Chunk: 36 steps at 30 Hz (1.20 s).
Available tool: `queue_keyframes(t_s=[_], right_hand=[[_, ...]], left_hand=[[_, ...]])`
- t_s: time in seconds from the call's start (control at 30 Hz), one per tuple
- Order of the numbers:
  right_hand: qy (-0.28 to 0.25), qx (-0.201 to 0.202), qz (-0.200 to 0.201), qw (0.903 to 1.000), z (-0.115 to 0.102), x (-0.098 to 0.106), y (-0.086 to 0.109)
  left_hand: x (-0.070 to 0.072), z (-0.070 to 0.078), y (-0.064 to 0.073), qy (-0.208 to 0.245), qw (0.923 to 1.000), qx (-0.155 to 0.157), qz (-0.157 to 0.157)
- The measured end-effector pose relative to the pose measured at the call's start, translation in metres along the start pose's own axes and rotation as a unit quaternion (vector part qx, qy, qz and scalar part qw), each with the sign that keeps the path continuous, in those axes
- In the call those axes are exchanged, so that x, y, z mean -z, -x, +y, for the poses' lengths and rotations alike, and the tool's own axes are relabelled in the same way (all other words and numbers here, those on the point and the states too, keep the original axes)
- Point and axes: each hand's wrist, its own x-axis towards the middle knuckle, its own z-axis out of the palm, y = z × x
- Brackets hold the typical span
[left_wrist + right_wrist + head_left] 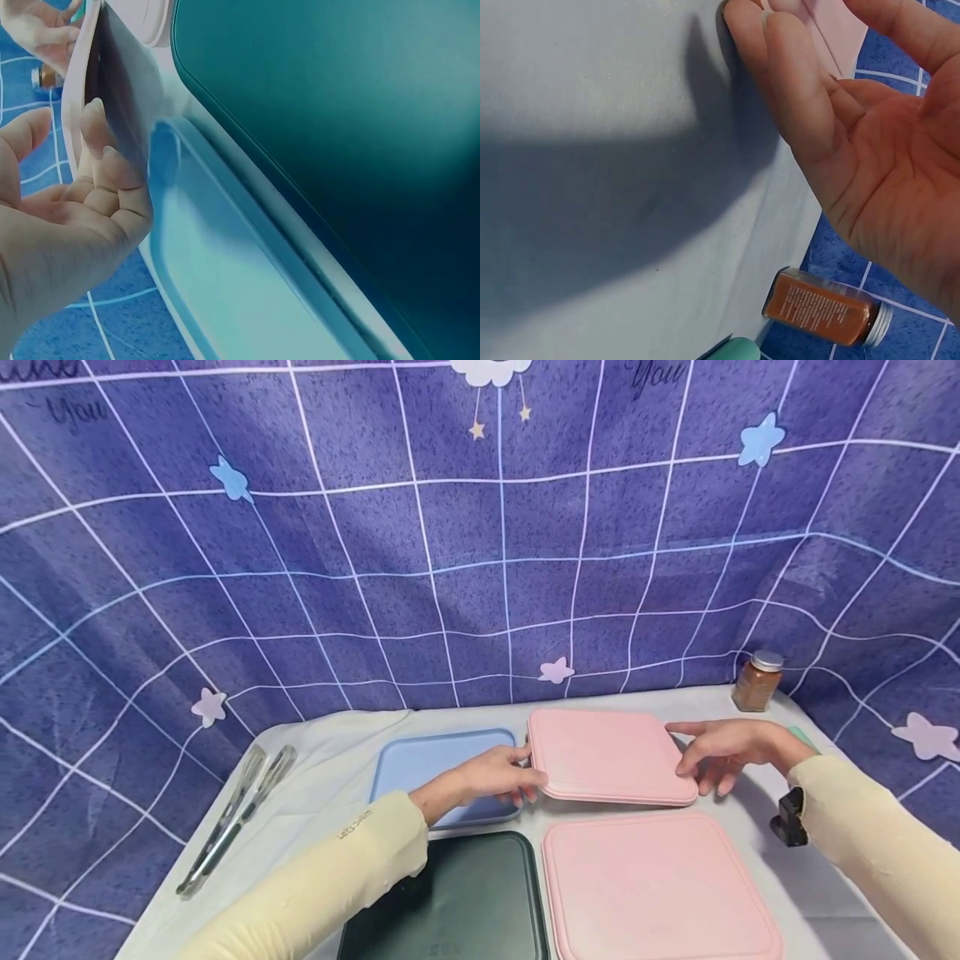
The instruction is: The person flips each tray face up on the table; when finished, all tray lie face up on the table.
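Observation:
My left hand [495, 774] holds the left edge of a pink rectangular board [607, 756] with rounded corners. In the left wrist view, curled fingertips [97, 131] are at its edge, and its shaded underside shows. The right hand [731, 752] grips the opposite side, some fingers below the edge. The board is tilted, its near edge raised over the white cloth. Just left of it lies a blue rectangular tray [408, 766] with a raised rim, partly covered by my left hand and wrist. A second pink board [660, 885] lies directly in front.
A dark green board [480, 893] lies front left, partly under my left sleeve. Metal tongs [236, 818] rest at the table's left edge. At the back right corner stands a spice jar [757, 683], with a green object [739, 349] near it. A patterned blue curtain [465, 552] hangs behind.

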Motion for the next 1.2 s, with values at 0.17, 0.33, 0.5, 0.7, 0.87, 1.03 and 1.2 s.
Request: queue_keyframes(t_s=[0.17, 0.33, 0.5, 0.7, 0.87, 1.03, 1.2], right_hand=[[-0.012, -0.004, 0.000, 0.9999, 0.001, 0.000, -0.003], [-0.027, -0.003, -0.007, 0.9996, 0.000, 0.000, -0.002], [-0.034, 0.002, -0.020, 0.9992, 0.000, 0.000, -0.003], [-0.048, 0.011, -0.029, 0.9983, 0.004, -0.002, -0.005], [-0.056, 0.015, -0.034, 0.9977, 0.008, -0.002, -0.005], [-0.066, 0.017, -0.038, 0.9969, 0.009, -0.002, -0.005], [-0.073, 0.025, -0.037, 0.9964, 0.010, -0.002, -0.007]], left_hand=[[-0.001, -0.001, 0.000, 0.012, 0.9997, -0.018, 0.014], [-0.001, 0.001, 0.001, 0.010, 0.9988, -0.032, 0.035], [-0.004, 0.005, 0.003, -0.005, 0.9972, -0.042, 0.061], [-0.010, 0.010, 0.005, -0.019, 0.9936, -0.047, 0.101], [-0.017, 0.013, 0.005, -0.025, 0.9903, -0.050, 0.127], [-0.021, 0.015, 0.006, -0.017, 0.9874, -0.048, 0.150], [-0.022, 0.021, 0.006, -0.021, 0.9847, -0.047, 0.167]])
